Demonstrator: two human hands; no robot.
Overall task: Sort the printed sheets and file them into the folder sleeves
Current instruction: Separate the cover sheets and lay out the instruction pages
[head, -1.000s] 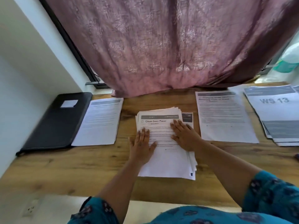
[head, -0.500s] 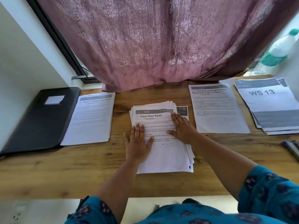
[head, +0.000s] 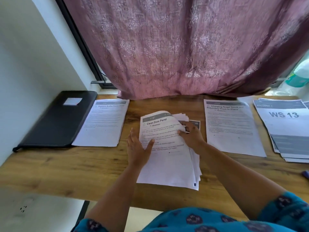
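A loose stack of printed sheets (head: 168, 164) lies in the middle of the wooden desk, its top page headed "Clean Door Panel". My right hand (head: 190, 136) pinches the right edge of that top sheet and curls it up off the stack. My left hand (head: 138, 148) lies flat with straight fingers on the stack's left edge. A black closed folder (head: 55, 121) rests at the far left. Beside it lies a sheet headed "Replace Bottle Pump Head" (head: 103, 124).
To the right lie a "Charging Small Items" sheet (head: 232, 129) and a "WS 13" pile (head: 289, 129). A pink curtain (head: 184, 47) hangs over the desk's back edge. A bottle (head: 299, 76) stands at the far right. The desk's front edge (head: 50, 186) is near my body.
My right hand went from lying flat on the stack to pinching and lifting the top sheet's right edge. My left hand shifted slightly to the stack's left edge.
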